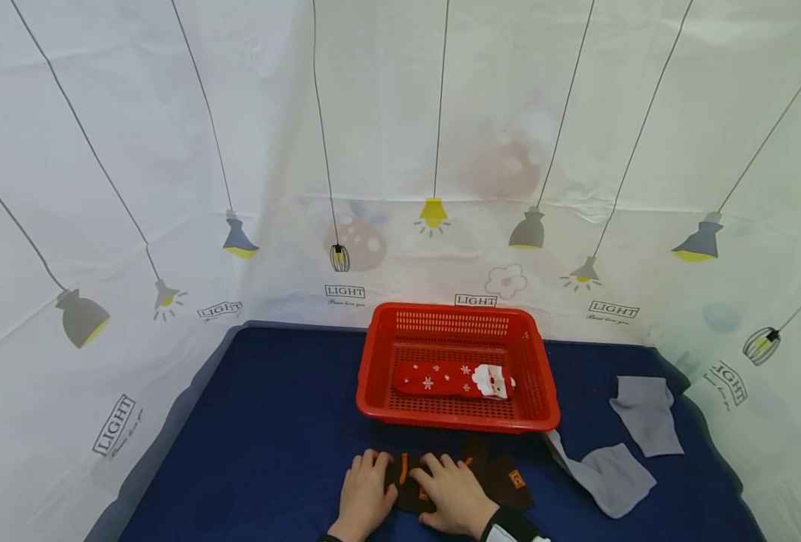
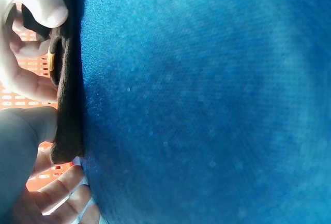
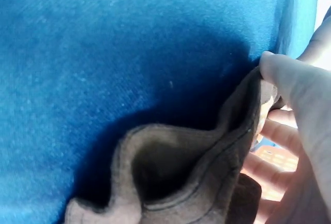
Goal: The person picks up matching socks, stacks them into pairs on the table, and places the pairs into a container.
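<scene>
The brown sock lies on the worktop, in front of the red basket. It should be light, limp and hard to damage, likelier to crumple than slip; its edge looks the best place to take hold. The grip of the right hand is narrow, pinching that cloth between thumb and fingers; the left hand touches the left end, though whether it pinches I cannot tell. Blue cloth covers the worktop; white sheeting printed with hanging lamps stands around it.
</scene>
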Tool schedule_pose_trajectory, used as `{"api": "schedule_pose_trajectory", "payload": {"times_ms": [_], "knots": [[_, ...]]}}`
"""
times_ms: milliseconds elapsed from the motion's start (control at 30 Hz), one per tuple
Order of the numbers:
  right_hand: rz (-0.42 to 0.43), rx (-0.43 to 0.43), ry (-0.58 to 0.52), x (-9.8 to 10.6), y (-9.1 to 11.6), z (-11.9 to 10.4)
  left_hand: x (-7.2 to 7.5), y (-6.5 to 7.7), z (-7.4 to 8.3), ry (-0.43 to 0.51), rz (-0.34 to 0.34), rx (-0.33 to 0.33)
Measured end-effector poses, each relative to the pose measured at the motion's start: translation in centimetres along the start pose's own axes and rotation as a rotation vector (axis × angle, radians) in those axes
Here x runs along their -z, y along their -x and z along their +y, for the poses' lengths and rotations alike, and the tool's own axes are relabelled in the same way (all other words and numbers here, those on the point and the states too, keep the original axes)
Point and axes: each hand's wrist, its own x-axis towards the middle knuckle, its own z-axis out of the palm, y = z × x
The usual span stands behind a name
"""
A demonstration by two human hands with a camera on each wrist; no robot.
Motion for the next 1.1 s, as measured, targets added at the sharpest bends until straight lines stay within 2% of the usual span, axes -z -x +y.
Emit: {"api": "schedule_pose_trajectory", "payload": {"times_ms": [300,567,767,1100], "knots": [[-0.008,0.014,0.013,-0.1,-0.3,0.0,0.1,0.1,0.2,-0.008,0.04,-0.004],[0.024,0.04,0.03,-0.1,-0.2,0.2,0.3,0.1,0.2,-0.008,0.031,0.002],[0.108,0.117,0.077,0.6,-0.2,0.1,0.3,0.2,0.1,-0.003,0.044,-0.011],[0.268,0.21,0.12,4.4,-1.4,-1.4,-0.2,0.2,-0.1,-0.009,0.092,-0.031]]}}
